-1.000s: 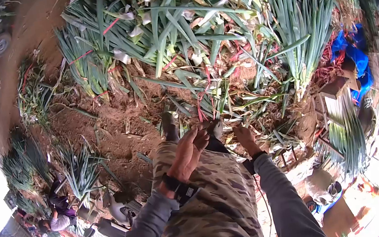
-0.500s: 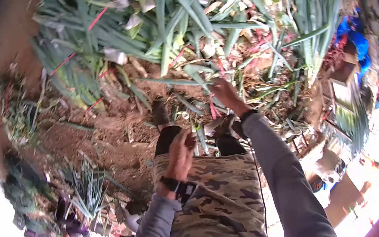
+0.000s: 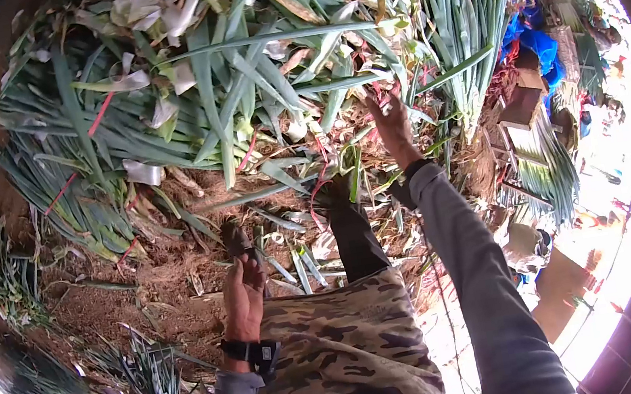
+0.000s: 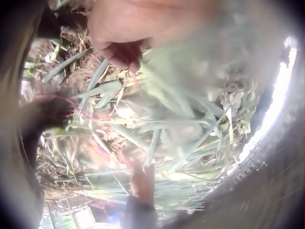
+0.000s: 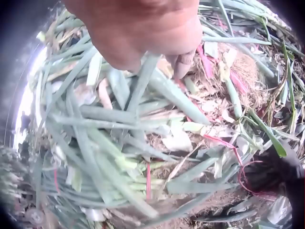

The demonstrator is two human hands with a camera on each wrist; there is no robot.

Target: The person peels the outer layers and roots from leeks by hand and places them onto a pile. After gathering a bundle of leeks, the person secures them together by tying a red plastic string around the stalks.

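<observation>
My right hand reaches forward into loose green onion leaves, beside the roots of a large green onion bundle. Its fingers are apart in the head view; in the right wrist view the fingertips overlap cut leaves and lie close to pink twine. Lower and to the left, my left hand hovers over the dirt beside a foot, its fingers loosely bent. Nothing shows in its palm from the head view. In the left wrist view a bit of pinkish-red twine appears just below those fingertips.
Tied green onions lie heaped at the left and back. A length of red twine trails by the foot. At the right are a blue plastic sheet and a wooden rack with onions. Leaf scraps cover the dirt.
My right hand has moved forward from near the lap into the onion leaves. The left hand has swung left and away from the right hand. The head view has shifted too.
</observation>
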